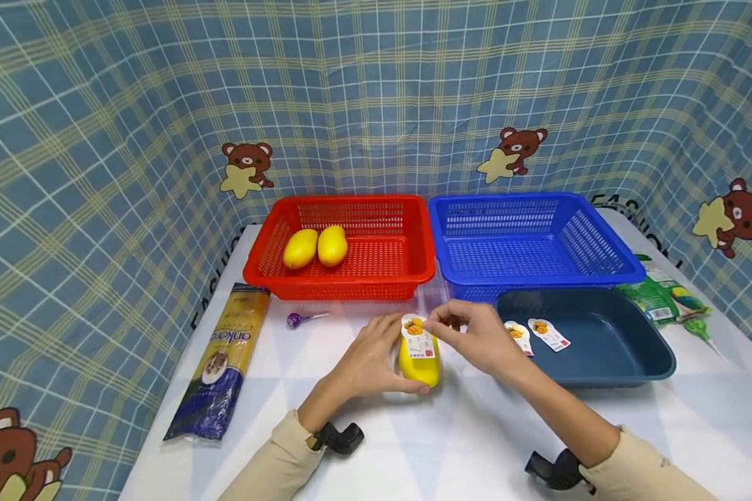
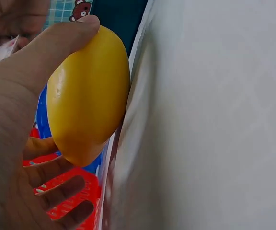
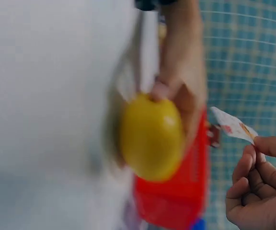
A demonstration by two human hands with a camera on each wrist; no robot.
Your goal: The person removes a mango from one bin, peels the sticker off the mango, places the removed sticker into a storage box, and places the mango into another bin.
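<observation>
A yellow mango lies on the table between both hands. My left hand holds it from the left, the thumb on its near end and the fingers toward its far end. In the left wrist view, the smooth mango shows with the thumb pressed on it. My right hand pinches a white mango-picture sticker by its edge, over the mango. Seen from the right wrist, the sticker is held between thumb and fingertips, apart from the mango.
Two mangoes lie in a red basket; a blue basket stands beside it. Two more stickers cling to a dark tray. A pasta packet, a lollipop and a green packet lie around.
</observation>
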